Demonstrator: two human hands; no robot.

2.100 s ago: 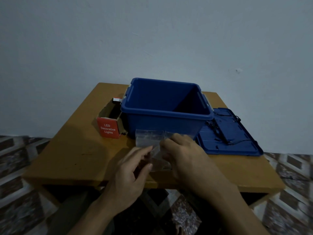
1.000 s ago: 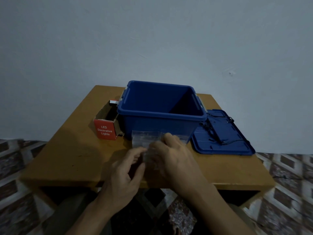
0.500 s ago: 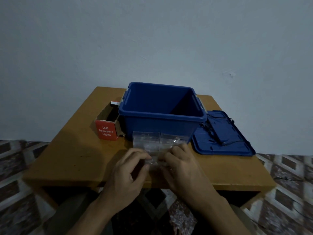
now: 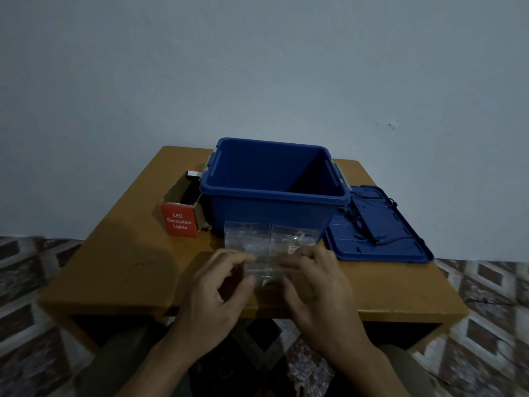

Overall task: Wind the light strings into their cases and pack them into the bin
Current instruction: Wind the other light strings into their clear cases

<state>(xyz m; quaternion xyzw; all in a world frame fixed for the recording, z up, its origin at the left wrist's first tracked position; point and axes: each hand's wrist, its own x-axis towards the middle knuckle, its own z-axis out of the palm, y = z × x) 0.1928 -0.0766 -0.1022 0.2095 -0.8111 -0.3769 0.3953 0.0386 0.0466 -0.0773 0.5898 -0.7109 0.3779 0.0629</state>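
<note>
An open blue bin (image 4: 272, 217) stands at the back middle of the wooden table (image 4: 120, 270). In front of it lies a clear plastic case (image 4: 266, 239) with a light string inside. A smaller clear case (image 4: 267, 275) sits nearer the table's front, and my left hand (image 4: 214, 296) and my right hand (image 4: 317, 287) pinch it from either side. The bin's blue lid (image 4: 380, 247) lies flat to the right with a dark light string (image 4: 360, 222) spread over it.
A red cardboard box (image 4: 180, 222) marked LED Decorative Lights stands open to the left of the bin. A pale wall rises just behind the table. Patterned tile floor shows on both sides.
My right hand, which covered the small case from above, has slid back to its right side. Both hands now grip it by the edges. The view has shifted slightly.
</note>
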